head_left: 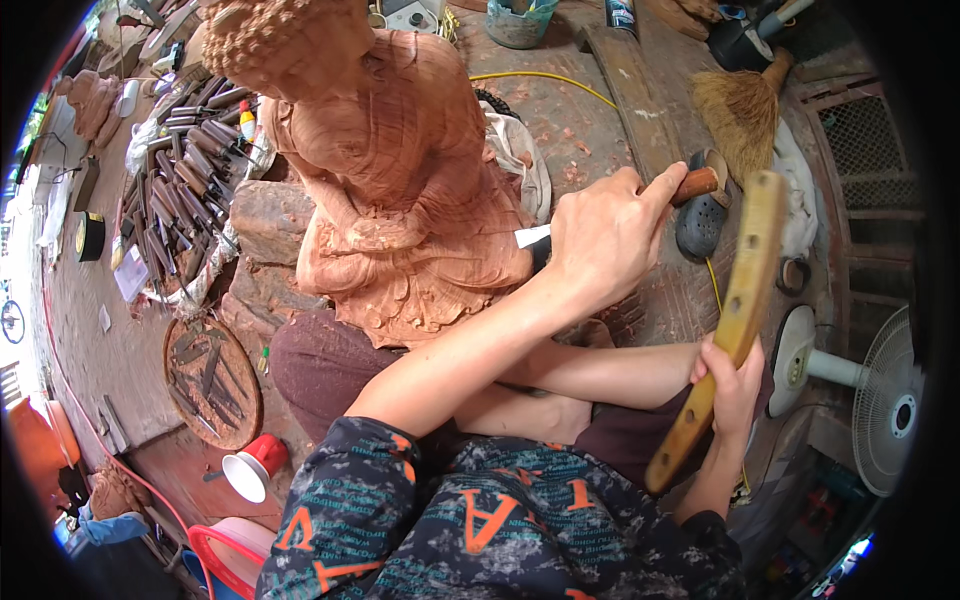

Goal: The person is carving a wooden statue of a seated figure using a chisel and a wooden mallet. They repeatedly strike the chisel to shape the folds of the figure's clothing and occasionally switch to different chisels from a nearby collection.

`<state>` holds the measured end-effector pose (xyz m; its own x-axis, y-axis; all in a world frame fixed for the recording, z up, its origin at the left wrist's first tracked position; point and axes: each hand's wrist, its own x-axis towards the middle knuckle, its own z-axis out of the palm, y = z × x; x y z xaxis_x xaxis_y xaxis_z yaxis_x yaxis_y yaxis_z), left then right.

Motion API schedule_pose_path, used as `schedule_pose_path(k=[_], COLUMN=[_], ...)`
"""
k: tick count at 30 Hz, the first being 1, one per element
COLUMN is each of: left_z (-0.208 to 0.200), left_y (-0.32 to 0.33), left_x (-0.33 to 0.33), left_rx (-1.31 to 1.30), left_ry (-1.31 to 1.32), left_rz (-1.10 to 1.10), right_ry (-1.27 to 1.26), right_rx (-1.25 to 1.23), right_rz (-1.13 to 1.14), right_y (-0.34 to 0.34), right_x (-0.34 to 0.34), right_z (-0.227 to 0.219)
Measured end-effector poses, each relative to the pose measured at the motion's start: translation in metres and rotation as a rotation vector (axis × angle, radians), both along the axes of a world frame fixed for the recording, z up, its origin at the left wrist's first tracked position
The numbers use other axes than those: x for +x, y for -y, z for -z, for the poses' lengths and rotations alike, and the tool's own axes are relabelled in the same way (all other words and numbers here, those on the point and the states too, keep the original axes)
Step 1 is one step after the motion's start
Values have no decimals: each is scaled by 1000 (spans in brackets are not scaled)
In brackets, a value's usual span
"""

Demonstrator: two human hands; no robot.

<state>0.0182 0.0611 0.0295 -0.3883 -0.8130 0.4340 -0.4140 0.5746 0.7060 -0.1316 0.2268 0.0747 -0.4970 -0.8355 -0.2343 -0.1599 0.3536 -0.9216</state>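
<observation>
Wooden statue [400, 170]: stands upright in upper left centre, before the crossed legs; reddish-brown, carved as a seated figure with knobbed hair and folded drapery; cut off at the head by the upper edge of the view.
Left hand [605, 235]: reaches across to the right of the statue, with fingers clamped on the wood-handled chisel [697, 183].
Chisel blade [533, 237]: points leftward at the lower side of the statue; at the tip, cannot tell whether touching or just beside.
Right hand [735, 380]: grips the curved wooden bar [752, 275] below its middle, with fingers closed round it.
Bar: yellowish, marked with a row of dark spots; slants upright, with the upper end near the chisel handle but apart from it.
Trousers [320, 370]: dark maroon, flecked with shavings, beneath the statue's near edge.
Left of statue: a dense heap of handled carving tools [185, 190]; nearer, a round tray [258, 400] bearing loose dark blades [212, 370]; below it, a red-and-white cup-shaped object [262, 458].
Right of statue: a dark perforated clog [703, 228] behind the left hand; farther off, a straw broom [735, 110]; at the far right, a white electric fan [885, 400].
Beyond statue: a long plank [635, 95] and a yellow cord [545, 80].
</observation>
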Motion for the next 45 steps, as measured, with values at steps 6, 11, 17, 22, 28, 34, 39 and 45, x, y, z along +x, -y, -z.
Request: schedule_pose_path(k=[6,11,17,22,28,34,39,45], left_z=[-1,-6,-5,-6,-1,-7,-10,-10], left_y=[2,0,-2,-1,4,-1,-1,-3], left_x=[7,7,6,6,15,11,13,11], left_rx=[-44,-72,-63,-51,-72,-111,-103,-91], left_ry=[-23,-128,-176,-170,-142,-277,-296,-266], left_rz=[-64,-15,-38,-47,-103,-7,-12,-53], right_ry=[74,185,75,-194,-352,17,53,-370], right_rx=[-25,-160,-141,-19,55,-201,-266,-41], right_rz=[78,169,56,-20,-157,116,168,-78], right_y=[5,12,18,13,12,20,21,3], right_x=[5,9,17,6,5,8,19,5], right_z=[2,-3,-17,-20,-16,-18,-23,-21])
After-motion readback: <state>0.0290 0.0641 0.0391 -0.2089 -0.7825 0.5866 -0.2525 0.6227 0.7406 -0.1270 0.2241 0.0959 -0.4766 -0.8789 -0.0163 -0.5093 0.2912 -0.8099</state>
